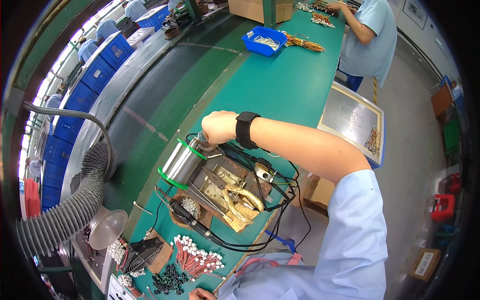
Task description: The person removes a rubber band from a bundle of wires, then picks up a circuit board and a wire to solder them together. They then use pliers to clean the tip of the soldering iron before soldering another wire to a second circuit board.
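My right hand (219, 128), below a black wristband (246, 131), is closed at the far end of a spool of silvery wire (181, 162) with green rims. Its fingers curl around something I cannot make out; a shiny bit shows beneath them. Of my left hand (201, 294), only a small part enters at the lower edge, and its fingers are mostly cut off. Close to it lie a pile of small black parts (176, 280) and a bundle of red wires with white connectors (199, 257). Yellow-handled pliers (235, 202) rest on a metal tray beside the spool.
A soldering iron (190, 217) lies across a round bowl (186, 207), its black cables trailing right. A grey flexible hose (65, 205) with a funnel (108, 227) stands left. Farther off are a blue bin (263, 49), a wire bundle (305, 44) and a co-worker (370, 40).
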Available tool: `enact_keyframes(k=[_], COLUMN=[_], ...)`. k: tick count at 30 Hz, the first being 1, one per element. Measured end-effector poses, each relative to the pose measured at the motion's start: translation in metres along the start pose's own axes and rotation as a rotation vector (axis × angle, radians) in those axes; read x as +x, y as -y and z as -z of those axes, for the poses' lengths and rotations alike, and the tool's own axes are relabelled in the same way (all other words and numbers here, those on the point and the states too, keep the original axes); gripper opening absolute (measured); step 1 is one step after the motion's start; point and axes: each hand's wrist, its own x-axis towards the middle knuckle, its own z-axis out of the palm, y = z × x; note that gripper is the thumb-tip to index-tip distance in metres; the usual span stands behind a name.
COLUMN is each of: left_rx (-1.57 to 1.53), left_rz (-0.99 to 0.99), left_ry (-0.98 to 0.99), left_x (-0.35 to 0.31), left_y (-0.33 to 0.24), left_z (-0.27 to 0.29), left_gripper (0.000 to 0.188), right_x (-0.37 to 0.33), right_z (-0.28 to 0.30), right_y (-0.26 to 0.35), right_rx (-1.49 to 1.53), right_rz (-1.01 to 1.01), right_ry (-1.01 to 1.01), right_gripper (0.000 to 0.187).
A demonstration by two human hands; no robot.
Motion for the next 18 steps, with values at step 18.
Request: enact_keyframes(k=[18], left_rx=[0.110], left_rz=[0.027], left_ry=[0.056], left_x=[-0.002], left_y=[0.009], left_z=[-0.005], left_gripper=[0.033], right_x=[-0.027], right_z=[0.016], right_y=[-0.026], right_rx=[0.301], right_rz=[0.224], right_ry=[-0.166], right_gripper=[0.016])
